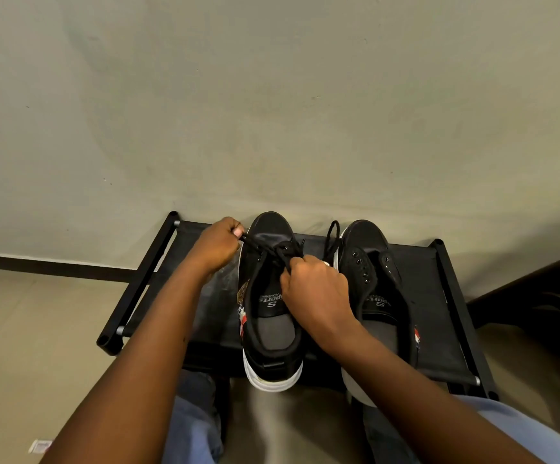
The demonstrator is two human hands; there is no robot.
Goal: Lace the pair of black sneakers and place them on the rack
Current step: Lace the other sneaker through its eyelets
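2 sneakers abreast on rack

i see a plain grey-beige wall filling the upper part of the view, faintly smudged and evenly lit. a dark baseboard runs along its foot on the left. below lies a pale beige floor, with a small white scrap near the bottom left. a dark chair sits at the right edge.
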